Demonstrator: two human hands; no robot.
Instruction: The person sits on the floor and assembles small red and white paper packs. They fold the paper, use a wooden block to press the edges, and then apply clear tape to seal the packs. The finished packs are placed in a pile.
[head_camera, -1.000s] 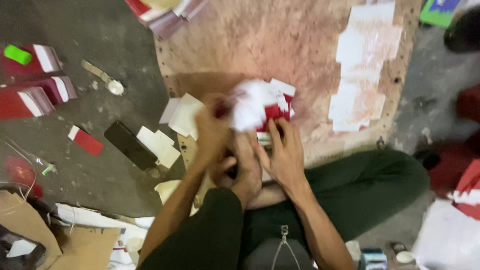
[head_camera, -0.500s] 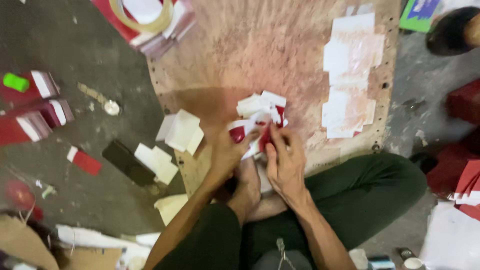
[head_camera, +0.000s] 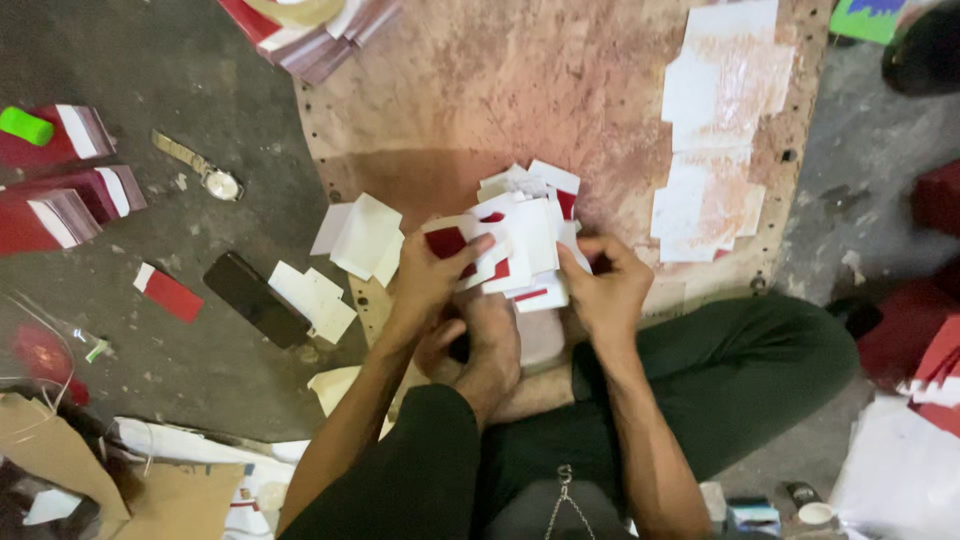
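I sit cross-legged on the floor in front of a worn wooden board. A loose bunch of white and red paper pieces rests at the board's near edge. My left hand pinches a red and white piece at the bunch's left side. My right hand grips the bunch's right edge. My bare feet lie just under the hands.
White paper stacks and more white sheets lie to the left, beside a black phone and a wristwatch. Red card stacks sit far left. Torn white paper sticks to the board's right side.
The crumpled bunch held up a second ago has come down onto the board and spread flatter. Both hands have shifted to its two sides.
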